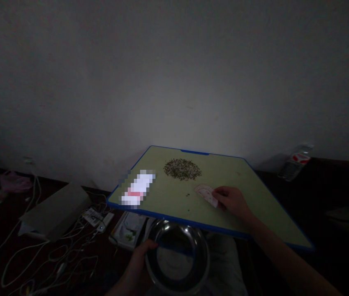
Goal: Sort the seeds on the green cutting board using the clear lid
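A green board with a blue rim (254, 193) lies in front of me under dim light. On it sits a small heap of greenish-brown grains (182, 169), with a few stray grains nearer to me. My right hand (232, 201) rests on the board and pinches a pale pink card (206, 194) flat against the surface, just short of the heap. My left hand (139, 263) grips the left rim of a shiny steel bowl (177, 255) held below the board's near edge. A blurred white and red packet (137, 188) lies at the board's left side.
A tangle of white cables (54, 255) and a grey box (55, 209) lie on the dark floor to the left. A small tray (129, 230) sits beneath the board's left corner. A plastic bottle (296, 162) lies at the right, against the pale wall.
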Demonstrator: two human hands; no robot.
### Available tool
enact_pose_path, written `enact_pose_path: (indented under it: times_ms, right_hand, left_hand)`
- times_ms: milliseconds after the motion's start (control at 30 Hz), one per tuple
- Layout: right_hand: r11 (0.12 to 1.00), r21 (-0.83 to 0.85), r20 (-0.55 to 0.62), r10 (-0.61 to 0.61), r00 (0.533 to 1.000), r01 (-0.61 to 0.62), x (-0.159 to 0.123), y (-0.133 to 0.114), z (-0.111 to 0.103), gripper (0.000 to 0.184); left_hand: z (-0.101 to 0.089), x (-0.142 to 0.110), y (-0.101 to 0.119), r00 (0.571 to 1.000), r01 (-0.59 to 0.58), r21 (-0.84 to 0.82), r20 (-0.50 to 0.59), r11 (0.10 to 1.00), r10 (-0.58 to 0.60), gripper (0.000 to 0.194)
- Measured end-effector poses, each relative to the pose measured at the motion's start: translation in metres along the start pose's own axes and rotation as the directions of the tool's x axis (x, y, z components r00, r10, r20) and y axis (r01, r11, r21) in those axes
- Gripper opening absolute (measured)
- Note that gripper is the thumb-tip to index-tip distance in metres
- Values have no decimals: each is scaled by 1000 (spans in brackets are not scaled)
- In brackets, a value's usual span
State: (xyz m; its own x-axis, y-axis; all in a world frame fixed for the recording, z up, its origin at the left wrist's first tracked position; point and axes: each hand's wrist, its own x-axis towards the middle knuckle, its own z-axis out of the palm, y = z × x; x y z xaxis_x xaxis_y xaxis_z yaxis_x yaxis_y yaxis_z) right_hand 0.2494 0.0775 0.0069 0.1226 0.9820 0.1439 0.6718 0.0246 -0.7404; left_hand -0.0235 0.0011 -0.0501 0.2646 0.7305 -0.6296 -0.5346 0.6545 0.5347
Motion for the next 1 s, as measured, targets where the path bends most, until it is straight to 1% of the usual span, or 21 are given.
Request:
enact_pose_path:
  times_ms: [67, 133, 200, 400, 467, 567, 633, 733, 800, 900, 1000]
  right_hand:
    - [1000, 12, -15, 21, 1000, -21, 2, 2, 0, 23]
    - [999, 44, 0, 24, 1000, -24, 2, 1, 2, 23]
    - [998, 54, 21, 10, 1000, -11, 2, -1, 5, 24]
    - [998, -17, 38, -65, 997, 66, 10, -11, 9, 23]
    - [998, -13, 13, -68, 998, 68, 14, -11, 8, 23]
    - [998, 20, -29, -57, 998, 58, 14, -9, 6, 24]
    - [997, 47, -7, -59, 998, 60, 13, -9, 6, 25]
    - [994, 69, 80, -93, 992, 88, 10, -13, 10, 23]
    - [993, 78, 106, -100, 989, 92, 10, -16, 12, 20]
    - [996, 69, 87, -57, 995, 51, 13, -19, 13, 18]
    - [998, 36, 59, -50, 997, 48, 17, -17, 10, 19]
  left_hand:
    - [0, 0, 1, 1000, 11, -5, 19, 1000, -11, 19]
    - [1, -1, 2, 999, 21, -12, 29, 1000, -20, 18]
    - [2, -3, 2, 1000, 15, -6, 22, 1000, -15, 17]
    - [4, -7, 3, 999, -28, -2, 17, 1000, 28, 18]
    - [5, -8, 4, 999, -38, 7, 14, 999, 38, 19]
    - [5, -8, 4, 999, -40, 20, 37, 999, 39, 21]
    - [6, -8, 4, 998, -38, 20, 44, 999, 37, 22]
    - [5, -7, 3, 1000, -13, 17, 21, 1000, 12, 23]
    - [4, -6, 4, 1000, 6, 11, 20, 1000, -6, 23]
    - [4, -7, 4, 1000, -13, 10, 25, 1000, 13, 23]
    - [7, -10, 6, 999, -30, 38, 17, 999, 29, 24]
